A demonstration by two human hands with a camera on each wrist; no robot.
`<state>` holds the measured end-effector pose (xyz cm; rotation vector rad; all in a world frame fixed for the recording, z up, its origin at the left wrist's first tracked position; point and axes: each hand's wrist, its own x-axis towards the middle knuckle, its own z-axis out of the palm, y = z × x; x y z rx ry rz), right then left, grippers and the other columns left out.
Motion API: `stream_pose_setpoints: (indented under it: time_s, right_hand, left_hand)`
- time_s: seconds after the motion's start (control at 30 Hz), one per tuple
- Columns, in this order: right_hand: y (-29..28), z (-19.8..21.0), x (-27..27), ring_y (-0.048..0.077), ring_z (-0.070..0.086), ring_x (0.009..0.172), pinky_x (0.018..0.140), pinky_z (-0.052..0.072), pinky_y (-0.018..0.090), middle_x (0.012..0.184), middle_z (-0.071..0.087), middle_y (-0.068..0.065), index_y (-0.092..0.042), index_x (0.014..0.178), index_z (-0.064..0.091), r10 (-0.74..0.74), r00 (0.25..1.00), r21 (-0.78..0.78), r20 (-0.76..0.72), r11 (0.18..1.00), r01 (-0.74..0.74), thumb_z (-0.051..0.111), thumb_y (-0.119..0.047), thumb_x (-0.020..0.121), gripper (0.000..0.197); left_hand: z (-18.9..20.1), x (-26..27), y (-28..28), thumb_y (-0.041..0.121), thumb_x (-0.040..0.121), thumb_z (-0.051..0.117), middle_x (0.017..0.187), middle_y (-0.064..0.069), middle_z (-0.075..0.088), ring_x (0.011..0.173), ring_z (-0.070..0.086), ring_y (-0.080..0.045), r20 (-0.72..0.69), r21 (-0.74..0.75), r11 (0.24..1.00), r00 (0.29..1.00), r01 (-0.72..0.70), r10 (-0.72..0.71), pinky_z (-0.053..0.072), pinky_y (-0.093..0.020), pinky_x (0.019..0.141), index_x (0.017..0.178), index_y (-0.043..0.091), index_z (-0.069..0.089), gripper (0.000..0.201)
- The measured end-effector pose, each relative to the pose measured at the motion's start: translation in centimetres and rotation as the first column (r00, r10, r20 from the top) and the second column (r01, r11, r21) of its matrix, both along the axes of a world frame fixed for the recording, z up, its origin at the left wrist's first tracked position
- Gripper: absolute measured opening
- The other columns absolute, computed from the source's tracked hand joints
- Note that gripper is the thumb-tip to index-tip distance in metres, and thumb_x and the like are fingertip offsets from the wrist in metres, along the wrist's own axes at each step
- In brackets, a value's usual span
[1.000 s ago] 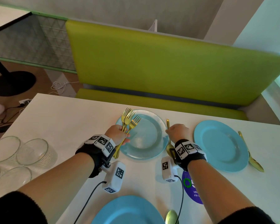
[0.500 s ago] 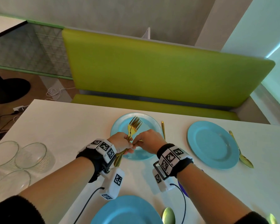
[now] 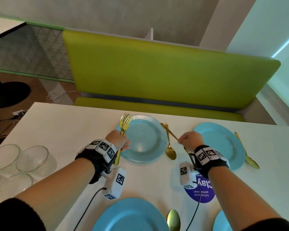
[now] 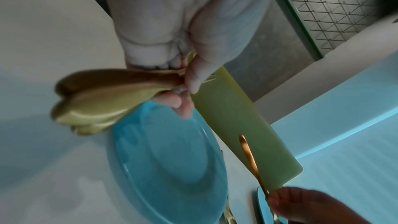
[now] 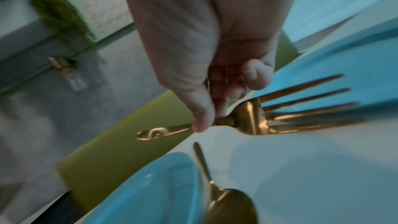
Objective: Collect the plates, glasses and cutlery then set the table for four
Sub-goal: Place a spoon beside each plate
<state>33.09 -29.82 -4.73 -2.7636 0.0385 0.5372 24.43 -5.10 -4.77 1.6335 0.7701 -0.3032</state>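
My left hand (image 3: pixel 123 140) grips a bunch of gold forks (image 3: pixel 125 120) by the handles, tines pointing away, over the left rim of the far left blue plate (image 3: pixel 145 147). In the left wrist view the fork handles (image 4: pixel 101 98) stick out of my left hand (image 4: pixel 185 89) above that plate (image 4: pixel 168 159). My right hand (image 3: pixel 183 139) pinches a single gold fork (image 3: pixel 169 132) in the air between the two far plates, above a gold spoon (image 3: pixel 170 148). The right wrist view shows my right hand (image 5: pixel 206 122) on that fork (image 5: pixel 249 118), tines toward the wrist, over the spoon (image 5: pixel 226 200).
A second blue plate (image 3: pixel 223 147) with a gold spoon (image 3: pixel 248 154) on its right lies at the far right. Two more blue plates (image 3: pixel 130 215) and a spoon (image 3: pixel 173 219) lie at the near edge. Several glasses (image 3: pixel 32 159) stand at the left. A green bench (image 3: pixel 157 72) runs behind the table.
My right hand left the spoon beside the plate, took one fork from the bunch in my left hand and carried it right. My left hand stayed by the plate's left rim.
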Motion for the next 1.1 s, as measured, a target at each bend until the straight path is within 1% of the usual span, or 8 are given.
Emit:
stream_pose_setpoints:
  time_s: [0.07, 0.2, 0.3, 0.47, 0.63, 0.8, 0.9, 1.1]
  right_hand:
    - [-1.1, -0.8, 0.3, 0.024, 0.064, 0.104, 0.091, 0.051, 0.03, 0.109, 0.069, 0.009, -0.009, 0.105, 0.07, -0.061, 0.997, -0.139, -0.044, 0.989, 0.054, 0.055, -0.025, 0.09, 0.027]
    - [-1.9, -2.4, 0.6, 0.022, 0.059, 0.11, 0.082, 0.044, 0.026, 0.118, 0.063, 0.008, -0.008, 0.116, 0.062, -0.134, 0.981, -0.318, -0.138, 0.944, 0.084, 0.046, -0.035, 0.094, 0.038]
    - [-1.8, -3.7, 1.2, 0.02, 0.056, 0.091, 0.073, 0.038, 0.024, 0.099, 0.06, 0.007, -0.007, 0.113, 0.061, -0.214, 0.961, -0.335, -0.173, 0.931, 0.146, 0.049, -0.034, 0.093, 0.036]
    - [-1.6, -5.5, 2.2, 0.022, 0.055, 0.083, 0.062, 0.039, 0.022, 0.078, 0.057, 0.006, -0.008, 0.089, 0.057, -0.261, 0.956, -0.302, -0.132, 0.929, 0.212, 0.054, -0.028, 0.092, 0.021]
    - [-1.4, -6.0, 2.5, 0.017, 0.044, 0.053, 0.041, 0.023, 0.022, 0.058, 0.043, 0.003, -0.006, 0.068, 0.053, -0.298, 0.951, -0.223, -0.077, 0.935, 0.275, 0.057, -0.019, 0.088, 0.025]
    - [-1.9, -6.2, 2.6, 0.018, 0.044, 0.049, 0.041, 0.026, 0.022, 0.058, 0.047, 0.006, -0.008, 0.058, 0.045, -0.391, 0.92, -0.122, -0.015, 0.914, 0.386, 0.062, -0.016, 0.083, 0.031]
    - [-2.3, -6.3, 2.5, 0.025, 0.052, 0.06, 0.043, 0.032, 0.022, 0.065, 0.054, 0.01, -0.008, 0.058, 0.045, -0.455, 0.89, -0.05, 0.023, 0.889, 0.456, 0.066, -0.016, 0.079, 0.03]
    - [-3.1, -5.9, 2.2, 0.029, 0.051, 0.074, 0.063, 0.04, 0.029, 0.075, 0.053, 0.013, -0.007, 0.06, 0.039, -0.511, 0.859, 0.002, 0.039, 0.859, 0.511, 0.068, -0.019, 0.081, 0.038]
  left_hand:
    - [-0.1, -0.1, -0.1, 0.001, 0.097, 0.039, 0.07, -0.007, 0.054, 0.049, 0.057, -0.015, -0.002, 0.001, 1.0, 1.0, 0.007, -0.007, 0.035, -0.011, 0.031, 0.072, 0.013, 0.041, 0.027]
    - [-0.2, -0.1, -0.4, 0.003, 0.096, 0.041, 0.071, -0.004, 0.057, 0.051, 0.057, -0.013, 0.0, -0.009, 1.0, 1.0, 0.027, -0.027, 0.038, -0.017, 0.04, 0.073, 0.014, 0.044, 0.026]
    - [-0.3, 0.1, -0.4, 0.004, 0.096, 0.041, 0.072, -0.005, 0.057, 0.052, 0.058, -0.013, 0.004, -0.031, 0.999, 1.0, 0.016, -0.016, 0.04, -0.021, 0.046, 0.074, 0.014, 0.044, 0.024]
    - [-0.5, 0.3, 0.0, 0.005, 0.097, 0.041, 0.074, -0.004, 0.057, 0.059, 0.055, -0.015, -0.009, -0.036, 0.999, 1.0, 0.003, -0.003, 0.039, -0.02, 0.047, 0.075, 0.013, 0.044, 0.024]
    - [-0.7, 0.6, 0.4, 0.005, 0.098, 0.04, 0.075, -0.006, 0.055, 0.059, 0.053, -0.014, -0.022, -0.039, 0.999, 1.0, -0.005, 0.004, 0.039, -0.018, 0.041, 0.074, 0.013, 0.043, 0.025]
    - [-1.2, 0.9, 0.6, 0.005, 0.097, 0.041, 0.075, -0.005, 0.057, 0.061, 0.055, -0.015, -0.028, -0.031, 0.999, 1.0, -0.007, 0.006, 0.039, -0.021, 0.051, 0.075, 0.012, 0.044, 0.024]
    - [-1.5, 1.0, 0.4, 0.005, 0.097, 0.041, 0.076, -0.006, 0.057, 0.061, 0.055, -0.016, -0.032, -0.035, 0.999, 0.999, -0.003, 0.002, 0.039, -0.022, 0.053, 0.076, 0.012, 0.045, 0.022]
    - [-1.9, 1.1, 0.1, 0.005, 0.097, 0.041, 0.075, -0.005, 0.057, 0.06, 0.056, -0.015, -0.045, -0.046, 0.999, 0.999, 0.014, -0.017, 0.04, -0.022, 0.051, 0.075, 0.013, 0.045, 0.024]
